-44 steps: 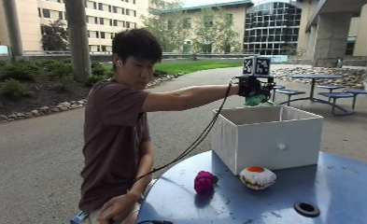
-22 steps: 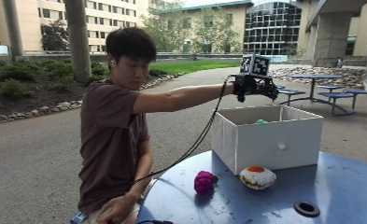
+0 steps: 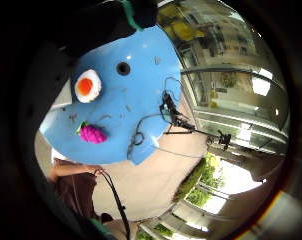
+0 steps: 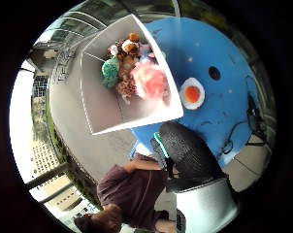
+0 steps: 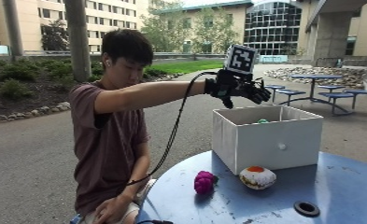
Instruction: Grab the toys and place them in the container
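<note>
**Gloved hand empty above the box, two toys left on the table**

The person sits at a round blue table (image 5: 351, 186) with the right arm stretched out level. The gloved right hand (image 5: 242, 88) hangs in the air above the white box (image 5: 267, 137), fingers spread and relaxed, grasping nothing. Inside the box a pile of toys lies against one corner: a green toy (image 4: 109, 71), a pink fluffy toy (image 4: 149, 80) and some brown ones (image 4: 131, 47). From outside, only a bit of green shows over the rim. Two toys lie on the tabletop just in front of the box: a purple grape-like toy (image 5: 203, 181) and, near it, a white toy with an orange centre (image 5: 257, 177), close to the box wall. The person's bare hand (image 5: 111, 211) rests down by the lap.
</note>
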